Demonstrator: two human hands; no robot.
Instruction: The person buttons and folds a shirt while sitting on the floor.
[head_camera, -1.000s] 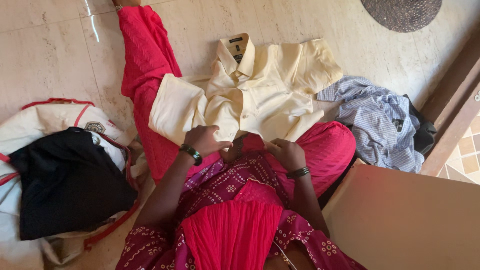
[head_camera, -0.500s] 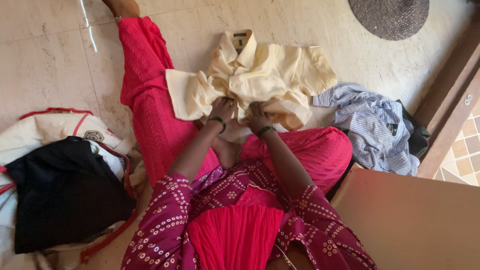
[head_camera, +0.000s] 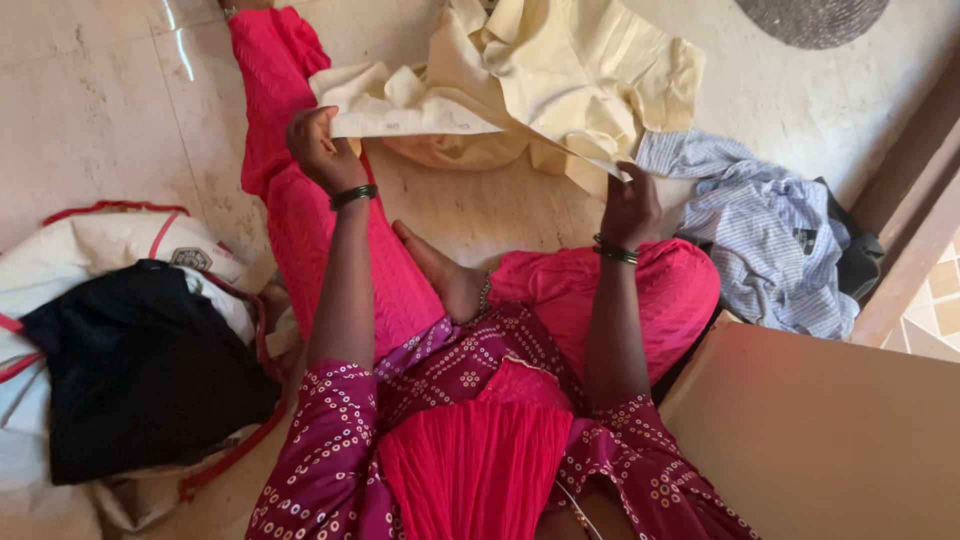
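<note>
Seated on the floor, a person's left hand (head_camera: 320, 150) and right hand (head_camera: 628, 208) pinch a cream shirt's (head_camera: 560, 80) hem, fingers closed, lifting it.

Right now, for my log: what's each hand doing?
Left hand: closed on the cream shirt hem.
Right hand: closed on the shirt's other edge.

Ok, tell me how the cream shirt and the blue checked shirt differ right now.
The cream shirt is plain pale yellow; the blue checked shirt is striped and checked in blue and white. The cream one is lifted off the floor, gripped by the left hand and right hand; the blue one lies untouched in a crumpled heap on the tiled floor. Both are collared shirts, unfolded.
</note>
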